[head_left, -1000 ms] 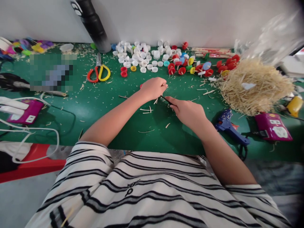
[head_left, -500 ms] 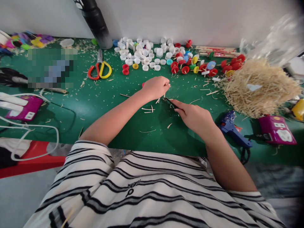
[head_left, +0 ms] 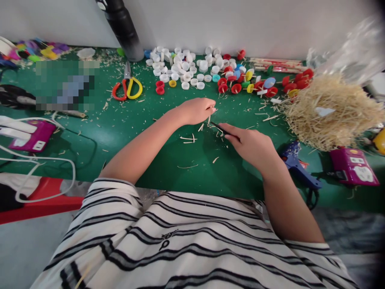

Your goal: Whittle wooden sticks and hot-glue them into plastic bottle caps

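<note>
My left hand (head_left: 200,111) is closed in a pinch above the table, with the pale end of a small wooden stick (head_left: 209,119) poking down below the fingers. The rest of that stick is hidden in the grip. To its right, my right hand (head_left: 254,144) wraps round a slim black knife-like tool (head_left: 220,128). The tool's tip points left and stops just short of the stick. Thin wood shavings (head_left: 189,140) lie on the green table (head_left: 168,160) under and in front of both hands.
Loose white bottle caps (head_left: 185,85) and red caps on sticks (head_left: 236,88) spread along the back. Scissors (head_left: 127,89) and a black bottle (head_left: 124,32) stand left of them. At right are a straw-like shavings heap (head_left: 333,116), a blue glue gun (head_left: 300,168) and a purple power socket (head_left: 355,166).
The black tool has drawn slightly right, away from the stick, along with my right hand. My left hand stays nearly in place. A bit of red beside it is now out of sight.
</note>
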The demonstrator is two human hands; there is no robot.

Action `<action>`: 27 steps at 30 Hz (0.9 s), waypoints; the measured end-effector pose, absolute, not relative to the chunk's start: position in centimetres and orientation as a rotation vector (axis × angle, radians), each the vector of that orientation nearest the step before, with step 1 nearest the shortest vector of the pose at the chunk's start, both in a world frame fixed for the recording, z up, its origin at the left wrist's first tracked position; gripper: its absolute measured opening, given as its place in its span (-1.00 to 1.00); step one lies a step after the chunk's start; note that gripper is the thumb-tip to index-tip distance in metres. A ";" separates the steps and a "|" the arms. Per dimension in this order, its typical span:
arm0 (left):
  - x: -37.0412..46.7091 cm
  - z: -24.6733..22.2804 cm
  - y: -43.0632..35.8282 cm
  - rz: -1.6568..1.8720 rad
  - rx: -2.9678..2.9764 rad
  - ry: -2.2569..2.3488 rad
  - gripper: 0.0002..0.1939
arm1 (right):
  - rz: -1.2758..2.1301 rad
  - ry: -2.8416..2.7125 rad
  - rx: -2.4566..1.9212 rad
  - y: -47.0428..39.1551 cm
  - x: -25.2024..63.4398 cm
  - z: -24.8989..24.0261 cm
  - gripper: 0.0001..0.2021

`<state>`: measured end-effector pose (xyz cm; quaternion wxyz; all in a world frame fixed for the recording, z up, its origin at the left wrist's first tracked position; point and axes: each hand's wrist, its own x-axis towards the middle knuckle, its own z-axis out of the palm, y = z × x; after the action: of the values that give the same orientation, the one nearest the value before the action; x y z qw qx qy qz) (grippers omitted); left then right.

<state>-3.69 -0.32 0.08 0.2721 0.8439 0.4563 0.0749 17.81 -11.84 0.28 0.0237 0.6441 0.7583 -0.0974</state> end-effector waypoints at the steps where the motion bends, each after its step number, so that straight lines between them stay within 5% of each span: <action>1: -3.8 0.2 -0.3 0.191 2.270 1.211 -0.66 | -0.306 2.356 1.984 -11.8 17.8 0.3 -0.48; 27: -3.6 -0.4 0.0 0.174 2.279 1.161 -0.76 | -0.420 2.337 1.945 -11.4 18.9 0.3 -0.49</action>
<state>-3.60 0.02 -0.44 0.2850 0.8521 0.4342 0.0650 18.88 -11.43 0.30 0.0361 0.6333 0.7608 -0.1368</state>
